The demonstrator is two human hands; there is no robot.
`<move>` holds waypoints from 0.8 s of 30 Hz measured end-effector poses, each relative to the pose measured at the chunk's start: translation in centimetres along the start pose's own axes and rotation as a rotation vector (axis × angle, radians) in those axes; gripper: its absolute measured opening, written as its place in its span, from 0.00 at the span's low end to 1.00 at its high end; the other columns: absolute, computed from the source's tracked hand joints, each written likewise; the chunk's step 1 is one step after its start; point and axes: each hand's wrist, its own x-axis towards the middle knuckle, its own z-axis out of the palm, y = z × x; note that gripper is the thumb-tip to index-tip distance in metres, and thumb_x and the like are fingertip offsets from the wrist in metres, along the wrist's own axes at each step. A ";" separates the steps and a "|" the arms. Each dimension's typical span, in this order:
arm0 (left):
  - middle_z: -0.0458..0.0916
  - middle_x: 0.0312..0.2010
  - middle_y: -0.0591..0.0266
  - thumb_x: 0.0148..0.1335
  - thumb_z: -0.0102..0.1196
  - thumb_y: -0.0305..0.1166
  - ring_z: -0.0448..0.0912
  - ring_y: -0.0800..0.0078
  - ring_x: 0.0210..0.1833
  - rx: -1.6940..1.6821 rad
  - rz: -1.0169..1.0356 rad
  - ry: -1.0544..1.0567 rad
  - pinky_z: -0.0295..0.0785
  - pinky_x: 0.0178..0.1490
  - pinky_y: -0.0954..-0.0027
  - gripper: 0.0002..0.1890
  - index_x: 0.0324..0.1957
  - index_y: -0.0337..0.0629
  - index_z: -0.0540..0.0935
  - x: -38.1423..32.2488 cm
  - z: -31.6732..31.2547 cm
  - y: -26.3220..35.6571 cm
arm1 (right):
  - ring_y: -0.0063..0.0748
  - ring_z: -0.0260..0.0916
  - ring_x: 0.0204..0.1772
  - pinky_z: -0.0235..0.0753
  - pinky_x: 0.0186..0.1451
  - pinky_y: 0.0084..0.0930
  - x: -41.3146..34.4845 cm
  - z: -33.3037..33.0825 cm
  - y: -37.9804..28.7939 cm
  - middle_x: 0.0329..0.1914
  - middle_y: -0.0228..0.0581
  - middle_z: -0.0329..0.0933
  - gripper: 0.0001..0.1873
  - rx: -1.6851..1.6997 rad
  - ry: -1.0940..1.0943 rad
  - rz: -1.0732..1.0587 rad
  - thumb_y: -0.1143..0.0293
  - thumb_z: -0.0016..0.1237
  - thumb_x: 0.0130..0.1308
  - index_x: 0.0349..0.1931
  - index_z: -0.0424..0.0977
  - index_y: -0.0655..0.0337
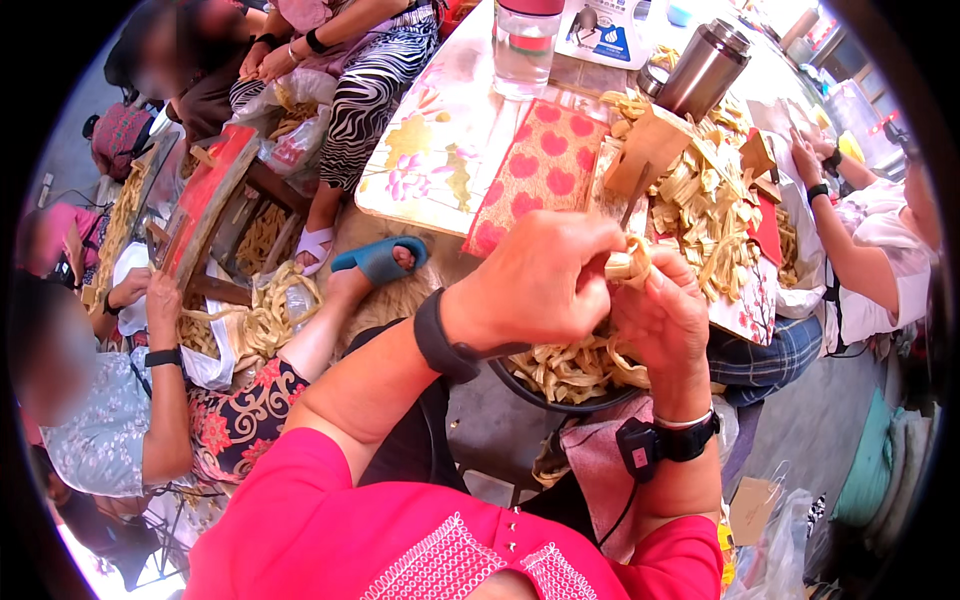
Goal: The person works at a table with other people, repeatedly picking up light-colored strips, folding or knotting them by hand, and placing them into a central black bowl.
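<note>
A small bundle of pale yellow, folded plant strip (pixel 630 262) is pinched between my two hands in the middle of the view. My left hand (pixel 536 277) has its fingers curled in around the left end. On the other side, my right hand (pixel 667 315) grips the strip with thumb and fingers. Just beyond my fingertips, a thin dark blade (pixel 637 196) stands out from a wooden block (pixel 646 154) on the table. Below my hands sits a dark basin (pixel 566 407) of similar strips, partly hidden by my right hand.
Folded strips (pixel 701 199) pile up on the table (pixel 420 142) to the right. Behind stand a steel flask (pixel 705 71), a clear bottle (pixel 525 60) and a white detergent jug (pixel 604 34). Co-workers sit to the left and right. A red-topped wooden bench (pixel 214 195) stands at left.
</note>
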 end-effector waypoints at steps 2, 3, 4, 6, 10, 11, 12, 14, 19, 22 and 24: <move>0.87 0.29 0.51 0.66 0.75 0.29 0.82 0.51 0.27 -0.022 -0.011 -0.170 0.77 0.35 0.60 0.07 0.38 0.39 0.88 -0.1 -0.7 -0.1 | 0.11 0.59 0.26 0.60 0.28 0.16 0.1 -0.3 -0.2 0.41 0.34 0.87 0.12 -0.067 0.027 -0.027 0.70 0.59 0.85 0.62 0.85 0.65; 0.87 0.28 0.51 0.67 0.75 0.30 0.81 0.51 0.26 -0.026 -0.018 -0.229 0.77 0.35 0.60 0.08 0.38 0.39 0.88 -0.1 -0.9 -0.2 | 0.11 0.60 0.26 0.61 0.28 0.15 0.2 -0.4 -0.2 0.44 0.37 0.90 0.12 -0.096 0.039 -0.038 0.70 0.59 0.85 0.61 0.84 0.65; 0.85 0.26 0.51 0.70 0.75 0.32 0.82 0.55 0.25 -0.041 -0.085 -0.245 0.76 0.34 0.60 0.09 0.37 0.38 0.89 0.0 -1.1 -0.1 | 0.12 0.64 0.27 0.64 0.30 0.16 0.3 -0.2 -0.2 0.45 0.37 0.90 0.13 -0.207 0.075 -0.053 0.70 0.59 0.84 0.61 0.84 0.66; 0.83 0.24 0.51 0.72 0.74 0.34 0.82 0.60 0.25 -0.054 -0.157 -0.261 0.76 0.33 0.61 0.11 0.37 0.37 0.89 0.1 -1.5 0.0 | 0.13 0.68 0.28 0.68 0.31 0.16 0.3 0.6 -0.8 0.45 0.38 0.90 0.13 -0.314 0.109 -0.065 0.70 0.60 0.83 0.61 0.83 0.67; 0.79 0.21 0.73 0.83 0.67 0.38 0.72 0.84 0.21 -0.863 -0.678 -0.440 0.64 0.27 0.77 0.19 0.32 0.40 0.88 1.1 -4.3 -0.1 | 0.15 0.76 0.32 0.72 0.36 0.17 -1.5 2.0 -4.3 0.36 0.31 0.88 0.08 -0.845 0.201 -0.158 0.70 0.64 0.79 0.48 0.87 0.68; 0.79 0.21 0.73 0.83 0.67 0.38 0.72 0.84 0.21 -0.866 -0.678 -0.443 0.64 0.27 0.77 0.19 0.32 0.40 0.88 1.2 -4.2 -0.3 | 0.15 0.76 0.32 0.72 0.36 0.17 -2.2 1.5 -5.2 0.34 0.30 0.87 0.08 -0.856 0.234 -0.193 0.71 0.64 0.79 0.46 0.88 0.68; 0.79 0.21 0.72 0.83 0.67 0.39 0.72 0.84 0.20 -0.928 -0.678 -0.468 0.64 0.26 0.76 0.20 0.31 0.39 0.87 1.1 -4.3 -0.5 | 0.15 0.77 0.33 0.72 0.36 0.17 -2.3 1.2 -5.5 0.32 0.29 0.87 0.08 -0.861 0.259 -0.214 0.71 0.65 0.79 0.44 0.88 0.68; 0.79 0.22 0.70 0.83 0.67 0.42 0.74 0.83 0.22 -0.885 -0.633 -0.570 0.66 0.28 0.75 0.21 0.32 0.39 0.86 1.2 -4.6 -1.7 | 0.15 0.77 0.33 0.73 0.36 0.17 -2.5 1.5 -5.4 0.32 0.29 0.86 0.08 -0.888 0.282 -0.206 0.71 0.66 0.79 0.43 0.88 0.69; 0.88 0.33 0.65 0.84 0.64 0.49 0.87 0.75 0.37 -0.239 -0.476 -0.575 0.77 0.42 0.67 0.21 0.45 0.38 0.91 1.2 -5.1 -2.8 | 0.16 0.77 0.34 0.74 0.37 0.19 -1.3 2.9 -4.1 0.31 0.28 0.85 0.06 -1.016 0.227 -0.199 0.75 0.67 0.79 0.42 0.88 0.68; 0.91 0.39 0.49 0.79 0.68 0.47 0.90 0.53 0.42 -0.149 -0.197 -0.514 0.82 0.49 0.57 0.19 0.54 0.39 0.90 0.0 -3.0 -0.9 | 0.16 0.77 0.33 0.75 0.37 0.20 -1.3 2.4 -3.0 0.30 0.29 0.85 0.04 -1.141 0.220 -0.153 0.77 0.67 0.78 0.42 0.89 0.68; 0.90 0.37 0.46 0.79 0.67 0.45 0.90 0.49 0.40 -0.159 -0.228 -0.682 0.80 0.45 0.54 0.16 0.52 0.42 0.90 0.1 -2.4 -2.2 | 0.17 0.77 0.32 0.75 0.36 0.21 -1.2 2.7 -3.0 0.28 0.32 0.84 0.03 -1.205 0.220 -0.152 0.77 0.68 0.77 0.42 0.89 0.68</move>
